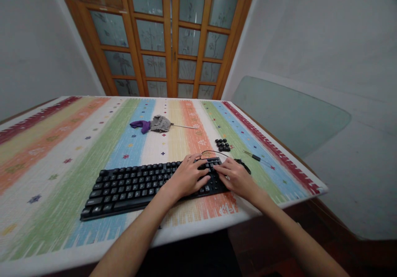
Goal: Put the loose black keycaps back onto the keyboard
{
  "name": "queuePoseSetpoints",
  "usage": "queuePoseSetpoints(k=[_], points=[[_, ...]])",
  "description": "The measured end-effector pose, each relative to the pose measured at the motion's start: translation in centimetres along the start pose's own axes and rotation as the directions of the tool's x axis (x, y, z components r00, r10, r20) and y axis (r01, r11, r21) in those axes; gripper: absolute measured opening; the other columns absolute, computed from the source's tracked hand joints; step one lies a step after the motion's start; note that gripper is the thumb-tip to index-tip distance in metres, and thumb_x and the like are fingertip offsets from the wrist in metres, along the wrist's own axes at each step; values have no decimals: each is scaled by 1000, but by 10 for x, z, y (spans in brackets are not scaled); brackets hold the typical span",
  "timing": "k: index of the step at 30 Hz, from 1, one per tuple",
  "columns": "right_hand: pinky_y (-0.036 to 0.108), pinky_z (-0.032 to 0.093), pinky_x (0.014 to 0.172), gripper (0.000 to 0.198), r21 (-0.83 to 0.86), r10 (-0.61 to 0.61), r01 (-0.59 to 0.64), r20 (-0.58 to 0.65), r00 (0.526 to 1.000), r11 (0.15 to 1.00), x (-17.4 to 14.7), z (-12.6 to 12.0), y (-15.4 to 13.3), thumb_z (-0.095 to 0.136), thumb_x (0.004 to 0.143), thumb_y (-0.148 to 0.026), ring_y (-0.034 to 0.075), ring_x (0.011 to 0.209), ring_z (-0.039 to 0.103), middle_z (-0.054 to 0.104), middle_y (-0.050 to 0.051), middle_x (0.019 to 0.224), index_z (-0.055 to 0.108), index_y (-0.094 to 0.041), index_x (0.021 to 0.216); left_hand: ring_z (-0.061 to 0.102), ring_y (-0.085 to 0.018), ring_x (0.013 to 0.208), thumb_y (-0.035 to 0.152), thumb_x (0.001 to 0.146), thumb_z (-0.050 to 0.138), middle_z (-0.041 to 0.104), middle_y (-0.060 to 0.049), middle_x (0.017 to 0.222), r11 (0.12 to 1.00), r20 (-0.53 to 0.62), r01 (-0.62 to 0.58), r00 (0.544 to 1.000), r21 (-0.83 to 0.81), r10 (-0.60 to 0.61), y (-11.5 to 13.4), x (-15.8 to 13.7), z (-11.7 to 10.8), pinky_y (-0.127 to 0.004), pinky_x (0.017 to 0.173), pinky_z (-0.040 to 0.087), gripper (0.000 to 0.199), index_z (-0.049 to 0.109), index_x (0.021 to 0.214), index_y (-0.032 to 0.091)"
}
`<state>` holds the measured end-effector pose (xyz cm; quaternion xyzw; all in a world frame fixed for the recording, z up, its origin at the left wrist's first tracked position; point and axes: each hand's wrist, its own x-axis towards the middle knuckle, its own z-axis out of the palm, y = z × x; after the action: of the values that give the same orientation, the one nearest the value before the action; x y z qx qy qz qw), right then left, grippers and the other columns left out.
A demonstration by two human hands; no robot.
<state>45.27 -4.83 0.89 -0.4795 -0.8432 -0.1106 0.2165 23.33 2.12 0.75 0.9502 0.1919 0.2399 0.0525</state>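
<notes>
A black keyboard [130,190] lies along the table's near edge, angled slightly. My left hand [189,175] rests on its right part with fingers spread and apart. Over the number pad at the right end, my right hand [237,177] has thumb and fingers drawn together in a pinch; whatever is between them is hidden. Some key places under and between the hands look bare, without caps. Just beyond the right hand sits a small group of loose black keycaps [222,145]. A black cable [214,151] curves behind the keyboard's right end.
A small tool with a black handle [256,157] lies to the right. Farther back are a grey cloth [160,124], a purple cloth [142,125] and a thin metal rod [186,127]. A striped cloth [102,144] covers the table. Wooden glass-paned doors [171,37] stand behind.
</notes>
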Motion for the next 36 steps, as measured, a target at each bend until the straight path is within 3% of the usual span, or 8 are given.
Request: queuePoseSetpoints(k=[4, 8, 11, 22, 27, 31, 33, 36], points=[[32, 51, 67, 40, -173, 80, -80, -6, 997, 982, -8, 5, -11, 48, 91, -16, 22, 72, 61, 68, 9, 74, 65, -15, 127, 46, -31, 130, 34, 96, 57, 64, -8, 129, 1000, -1, -2, 1000, -2, 2, 1, 0, -1, -51, 109, 39, 24, 75, 104, 21], [26, 40, 53, 38, -259, 173, -170, -13, 985, 951, -16, 9, -16, 48, 92, -22, 17, 54, 59, 67, 7, 65, 68, -15, 123, 46, -31, 130, 33, 96, 56, 64, -10, 128, 1000, 12, 4, 1000, -6, -4, 2, 2, 0, -51, 109, 38, 25, 74, 106, 20], [26, 36, 50, 34, -292, 189, -185, -16, 982, 938, -16, 10, -19, 47, 92, -21, 16, 51, 59, 68, 7, 61, 71, -15, 116, 46, -31, 131, 31, 96, 57, 65, -9, 128, 1000, 16, -5, 1000, -12, 6, 2, 2, 1, -50, 109, 38, 24, 74, 108, 20], [25, 37, 50, 30, -231, 277, -273, -12, 961, 934, -18, 18, -21, 45, 94, -22, 17, 51, 63, 73, 7, 65, 70, -15, 109, 49, -30, 127, 30, 95, 58, 67, -7, 122, 1000, -32, -15, 999, -24, 14, -1, 2, 4, -49, 106, 42, 21, 74, 104, 20], [27, 45, 56, 31, -163, 273, -275, -32, 961, 948, -20, 14, -22, 46, 94, -24, 19, 57, 68, 76, 9, 75, 68, -14, 114, 48, -30, 127, 29, 94, 59, 67, -7, 122, 999, -41, -21, 999, -31, 20, -1, 1, 5, -49, 107, 41, 20, 74, 105, 20], [28, 52, 69, 30, 13, 330, -333, -166, 929, 943, -9, -5, -6, 48, 93, -26, 19, 69, 70, 77, 7, 92, 67, -18, 114, 50, -30, 125, 28, 94, 59, 68, -7, 120, 999, -61, -26, 998, -23, 25, -2, 1, 4, -48, 106, 42, 19, 74, 102, 19], [28, 51, 67, 28, 41, 386, -388, -251, 888, 921, 0, -14, 11, 51, 91, -28, 17, 59, 65, 76, 5, 82, 70, -18, 109, 51, -29, 124, 28, 94, 59, 68, -8, 119, 1000, -59, -25, 998, -13, 24, -3, 0, 4, -48, 105, 43, 19, 74, 101, 19], [28, 48, 63, 26, 63, 448, -449, -273, 851, 892, 14, -21, 46, 53, 87, -29, 15, 52, 58, 72, 3, 73, 73, -17, 99, 51, -30, 125, 29, 94, 60, 68, -8, 119, 1000, -38, -17, 999, -1, 17, -3, 0, 3, -49, 106, 42, 20, 74, 103, 18]])
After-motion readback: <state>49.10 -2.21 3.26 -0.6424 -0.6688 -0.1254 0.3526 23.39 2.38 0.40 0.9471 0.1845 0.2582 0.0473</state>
